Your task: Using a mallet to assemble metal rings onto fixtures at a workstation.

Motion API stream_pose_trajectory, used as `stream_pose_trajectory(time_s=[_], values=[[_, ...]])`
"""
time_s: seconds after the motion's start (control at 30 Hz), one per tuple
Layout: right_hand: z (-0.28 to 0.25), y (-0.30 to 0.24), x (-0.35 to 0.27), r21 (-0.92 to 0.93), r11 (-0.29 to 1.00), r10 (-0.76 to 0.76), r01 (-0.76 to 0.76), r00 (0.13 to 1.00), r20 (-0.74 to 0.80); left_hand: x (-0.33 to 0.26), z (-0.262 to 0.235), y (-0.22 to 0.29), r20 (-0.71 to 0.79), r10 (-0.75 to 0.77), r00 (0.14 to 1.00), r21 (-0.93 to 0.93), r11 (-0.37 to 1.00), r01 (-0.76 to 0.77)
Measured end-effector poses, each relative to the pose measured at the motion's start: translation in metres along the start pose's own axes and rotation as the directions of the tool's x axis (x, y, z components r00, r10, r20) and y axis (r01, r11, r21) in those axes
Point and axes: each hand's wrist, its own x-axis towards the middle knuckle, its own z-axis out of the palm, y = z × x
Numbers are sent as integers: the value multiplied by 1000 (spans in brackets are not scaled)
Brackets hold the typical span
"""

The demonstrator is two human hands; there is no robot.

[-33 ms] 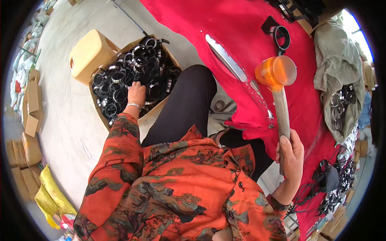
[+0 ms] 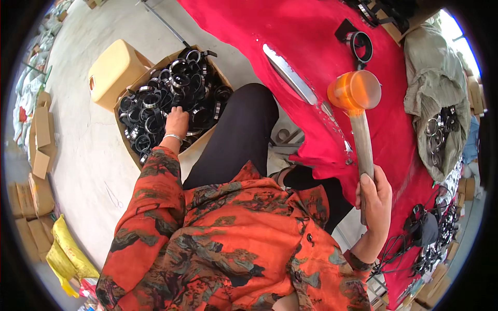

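Note:
My right hand (image 2: 375, 199) is wrapped round the wooden handle of a mallet (image 2: 361, 140), its translucent orange head raised over the red cloth. My left hand (image 2: 177, 123) reaches into a cardboard box (image 2: 193, 150) heaped with black clamps (image 2: 150, 99) fitted with shiny metal rings. Its fingers curl down among them; the tips are hidden, so what they grip I cannot make out. Beyond the mallet head, one black ring clamp (image 2: 359, 47) stands on the cloth with a flat black piece beside it.
A red cloth (image 2: 306, 31) covers the work surface, with a long metal bar (image 2: 290, 75) near its edge. A beige plastic stool (image 2: 116, 72) stands behind the box. At right are a grey-green sack (image 2: 433, 83) of rings and a pile of black parts (image 2: 425, 230). Scissors (image 2: 113, 195) lie on the floor.

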Motion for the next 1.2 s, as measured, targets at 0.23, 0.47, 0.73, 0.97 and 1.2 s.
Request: stream_pose_trajectory(time_s=[0.23, 0.47, 0.73, 0.97, 1.2], values=[[-4, 1, 0, -40, 998, -44, 44, 999, -4, 15, -3, 8, 127, -31, 991, -216, 975, 58], [-22, 21, -23, 253, 965, 47, -68, 995, 88, 68, -265, 136, -630, 56, 774, -597, 602, -530], [-31, 33, -37, 361, 921, 126, -148, 989, 82, 112, -345, 306, -671, 571, 472, -262, 413, -872], [-31, 37, -39, 345, 926, 124, -150, 988, 97, 83, -348, 274, -839, 280, 467, -398, 269, -877], [-17, 28, -32, 439, 886, 74, -152, 979, 190, 13, -272, 201, -76, 236, 969, -922, -386, 22]])
